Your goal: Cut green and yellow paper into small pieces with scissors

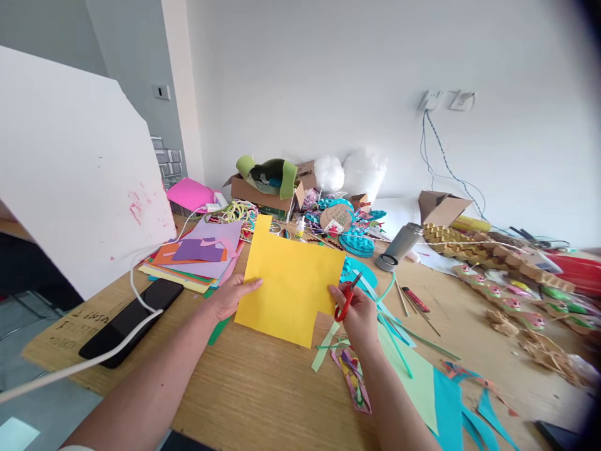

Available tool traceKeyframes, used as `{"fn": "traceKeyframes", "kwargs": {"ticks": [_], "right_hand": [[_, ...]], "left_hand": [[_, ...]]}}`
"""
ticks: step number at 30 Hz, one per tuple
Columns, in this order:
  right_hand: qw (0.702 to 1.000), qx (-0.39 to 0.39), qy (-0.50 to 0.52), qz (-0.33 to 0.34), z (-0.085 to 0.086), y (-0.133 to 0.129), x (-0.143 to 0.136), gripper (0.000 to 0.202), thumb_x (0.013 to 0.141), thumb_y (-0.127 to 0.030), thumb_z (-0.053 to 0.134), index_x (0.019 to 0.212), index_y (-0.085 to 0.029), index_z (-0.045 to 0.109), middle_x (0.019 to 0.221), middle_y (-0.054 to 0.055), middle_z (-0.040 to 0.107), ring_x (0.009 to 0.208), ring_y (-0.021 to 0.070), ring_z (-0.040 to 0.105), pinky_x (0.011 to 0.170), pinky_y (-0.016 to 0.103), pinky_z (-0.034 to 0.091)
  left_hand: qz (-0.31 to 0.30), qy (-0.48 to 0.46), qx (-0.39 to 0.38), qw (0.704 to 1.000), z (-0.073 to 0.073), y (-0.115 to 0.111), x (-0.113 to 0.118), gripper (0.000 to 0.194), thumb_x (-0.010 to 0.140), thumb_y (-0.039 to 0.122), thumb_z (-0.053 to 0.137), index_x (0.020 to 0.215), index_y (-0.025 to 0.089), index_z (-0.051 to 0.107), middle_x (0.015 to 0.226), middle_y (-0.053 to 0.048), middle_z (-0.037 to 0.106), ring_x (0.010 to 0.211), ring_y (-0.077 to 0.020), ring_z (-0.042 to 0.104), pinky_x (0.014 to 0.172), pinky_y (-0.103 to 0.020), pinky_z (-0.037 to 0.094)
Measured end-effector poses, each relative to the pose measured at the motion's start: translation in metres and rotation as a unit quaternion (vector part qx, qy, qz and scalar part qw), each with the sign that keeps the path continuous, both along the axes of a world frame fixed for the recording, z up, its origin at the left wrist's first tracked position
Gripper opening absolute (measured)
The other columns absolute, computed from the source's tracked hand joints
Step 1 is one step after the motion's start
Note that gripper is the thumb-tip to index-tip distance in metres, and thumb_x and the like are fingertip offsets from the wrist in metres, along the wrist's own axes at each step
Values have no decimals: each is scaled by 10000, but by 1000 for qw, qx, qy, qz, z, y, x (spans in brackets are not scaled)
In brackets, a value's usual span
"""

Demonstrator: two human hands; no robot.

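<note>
A yellow sheet of paper [291,282] is held up over the table, with pieces cut out at its upper edge and lower right corner. My left hand [232,295] pinches its left edge, thumb on the front. At the right edge, my right hand [359,313] has its fingertips against the paper. Red-handled scissors [345,304] are also in that hand, blades pointing up and away from the sheet. Below it lie light green paper strips [325,354] and a small pile of coloured scraps [352,379].
A black phone [136,319] with a white cable over it lies left, near stacked coloured paper [201,250]. A metal flask [399,247] lies tilted behind my right hand. Egg cartons [469,244] and small painted figures [511,304] fill the right side. A cardboard box [267,193] stands behind.
</note>
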State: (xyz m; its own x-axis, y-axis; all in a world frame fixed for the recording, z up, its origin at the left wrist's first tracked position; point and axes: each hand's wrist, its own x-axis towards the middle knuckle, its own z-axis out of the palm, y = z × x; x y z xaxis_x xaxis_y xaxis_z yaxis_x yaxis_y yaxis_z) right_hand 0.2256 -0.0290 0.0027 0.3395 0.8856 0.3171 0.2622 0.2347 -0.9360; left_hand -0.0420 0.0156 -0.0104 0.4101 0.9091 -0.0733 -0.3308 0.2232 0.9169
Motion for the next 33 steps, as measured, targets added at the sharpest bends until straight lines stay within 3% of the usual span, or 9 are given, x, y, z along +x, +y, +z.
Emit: {"fn": "traceKeyframes", "kwargs": {"ticks": [6, 11, 19, 33], "right_hand": [[999, 12, -40, 15, 5, -6, -4, 463, 846, -616, 500, 758, -167, 572, 706, 47, 609, 686, 189, 582, 619, 274, 462], [990, -58, -121, 48, 2, -10, -10, 565, 895, -662, 345, 714, -172, 561, 639, 54, 618, 599, 179, 577, 583, 270, 431], [973, -140, -153, 104, 2, -14, -19, 629, 872, -706, 335, 673, -159, 573, 564, 63, 626, 497, 154, 562, 513, 247, 400], [970, -158, -118, 142, 3, -15, -23, 620, 852, -708, 387, 651, -151, 571, 519, 52, 602, 458, 138, 556, 467, 222, 402]], "left_hand": [[79, -30, 17, 996, 9, -1, 1, 550, 674, 337, 794, 1167, 137, 654, 1082, -148, 729, 1061, -328, 659, 925, -442, 513], [123, -57, -1, 991, 11, 1, 0, 511, 648, 333, 813, 1097, 124, 685, 1064, -152, 734, 1042, -330, 667, 900, -429, 534], [148, -61, -4, 987, 11, 4, -1, 530, 622, 335, 831, 1088, 121, 696, 1020, -149, 746, 978, -330, 693, 884, -437, 547], [151, -52, 1, 987, 9, 6, -4, 412, 642, 332, 818, 985, 124, 726, 1055, -145, 738, 955, -312, 702, 864, -410, 563]]}}
